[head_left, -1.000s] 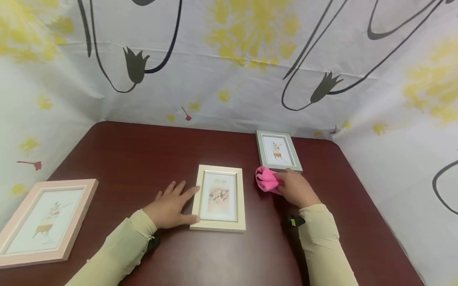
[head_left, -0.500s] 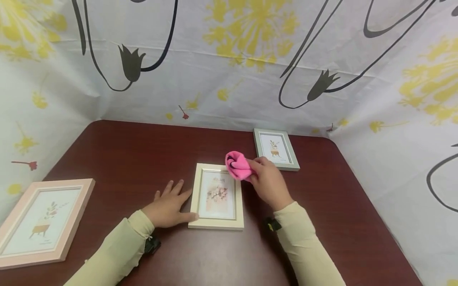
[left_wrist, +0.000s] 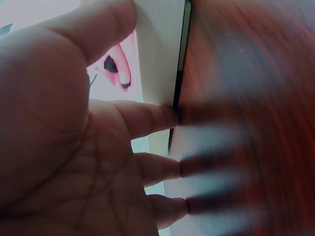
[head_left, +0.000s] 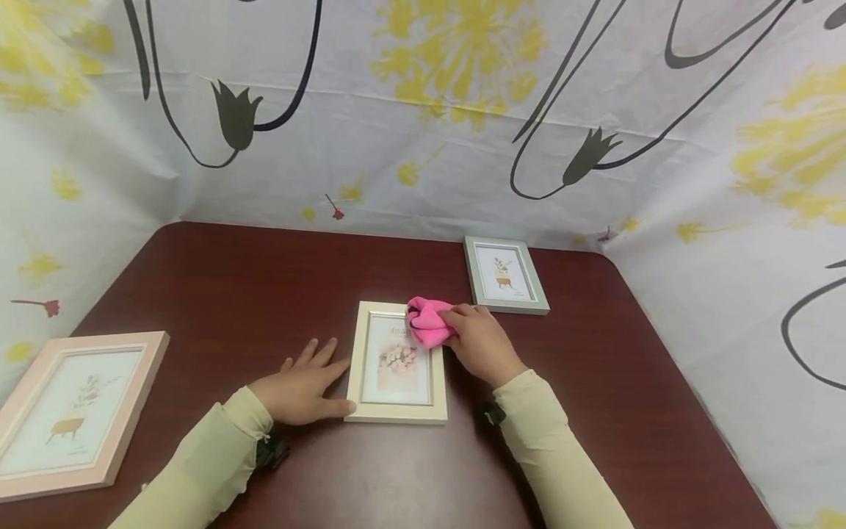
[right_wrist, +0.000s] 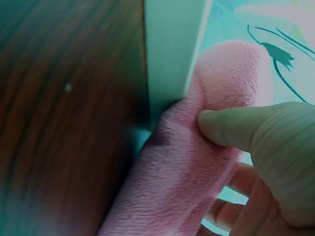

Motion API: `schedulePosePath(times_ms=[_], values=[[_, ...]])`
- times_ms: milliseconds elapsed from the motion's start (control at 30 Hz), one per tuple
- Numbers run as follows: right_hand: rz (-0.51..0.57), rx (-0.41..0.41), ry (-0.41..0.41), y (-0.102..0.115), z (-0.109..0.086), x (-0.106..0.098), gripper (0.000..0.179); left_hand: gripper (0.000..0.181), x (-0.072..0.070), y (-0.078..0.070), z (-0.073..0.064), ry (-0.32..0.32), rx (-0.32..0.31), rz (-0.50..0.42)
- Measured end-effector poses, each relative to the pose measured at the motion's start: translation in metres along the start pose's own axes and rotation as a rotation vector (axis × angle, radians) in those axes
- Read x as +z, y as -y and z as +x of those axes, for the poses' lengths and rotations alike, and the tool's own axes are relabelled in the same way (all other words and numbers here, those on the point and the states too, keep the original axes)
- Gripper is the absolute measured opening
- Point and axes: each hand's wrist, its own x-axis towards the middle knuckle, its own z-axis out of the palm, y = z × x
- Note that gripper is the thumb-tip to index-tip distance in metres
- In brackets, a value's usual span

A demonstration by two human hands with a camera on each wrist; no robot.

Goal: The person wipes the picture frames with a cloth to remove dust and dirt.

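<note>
A cream picture frame [head_left: 396,413] with a floral print lies flat on the dark red table. My left hand [head_left: 297,389] rests at its left side, fingers spread, with thumb and index finger touching the frame's edge. In the left wrist view, the straight fingers [left_wrist: 147,120] reach the frame's border. Bunched pink cloth [head_left: 428,323] sits on the frame's top right corner. My right hand [head_left: 485,344] pinches that cloth from the right. Seen from the right wrist, the thumb [right_wrist: 224,129] presses into the fuzzy cloth beside the frame's edge.
A grey-green picture frame [head_left: 538,303] lies at the back right near the patterned curtain [head_left: 357,132]. A larger pink picture frame [head_left: 122,426] lies at the far left. The dark red table [head_left: 284,279] has rounded back corners.
My right hand has carried the pink cloth left, from beside the grey-green frame onto the cream frame's top right corner. My left hand has stayed at the cream frame's left edge.
</note>
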Motion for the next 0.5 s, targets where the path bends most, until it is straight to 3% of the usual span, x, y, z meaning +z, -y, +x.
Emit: schedulePosePath(times_ms=[300,500], values=[[-0.002,-0.165,0.19,0.018,-0.016,-0.021,0.032,0.082,-0.001,0.003,-0.005,-0.01,-0.017,0.033],[-0.042,-0.332,0.217,0.03,-0.028,-0.039,0.032,0.082,0.001,0.001,0.001,-0.031,-0.007,0.048]])
